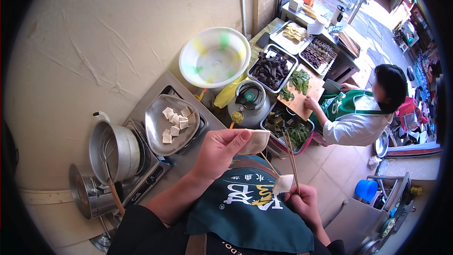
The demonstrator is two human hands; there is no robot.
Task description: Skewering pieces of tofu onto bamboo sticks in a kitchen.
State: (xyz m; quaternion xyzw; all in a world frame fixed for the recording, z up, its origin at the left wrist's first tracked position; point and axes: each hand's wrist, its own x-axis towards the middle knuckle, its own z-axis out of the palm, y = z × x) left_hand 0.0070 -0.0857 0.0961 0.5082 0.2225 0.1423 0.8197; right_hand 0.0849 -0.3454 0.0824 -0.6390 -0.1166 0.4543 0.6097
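My left hand (219, 154) pinches a flat white slice (257, 142), perhaps tofu, between thumb and fingers. From that slice a thin wooden skewer (269, 164) slants down to a second white piece (283, 184) beside my right hand (305, 200). The right fingers are closed around several wooden skewers (292, 161), whose far ends point up and away from me. Whether these fingers also touch the second piece is unclear. Ahead and to the left, a perforated metal tray (154, 122) carries several similar white pieces (175, 122).
Left stand a metal pot (124, 152) with a whisk and a gas stove (147, 184). Ahead are a gas cylinder (244, 109), a plastic basin (216, 56) and a tray of dark food (270, 69). At right, a co-worker (357, 113) holds a cleaver (332, 86) by a cutting board (300, 104).
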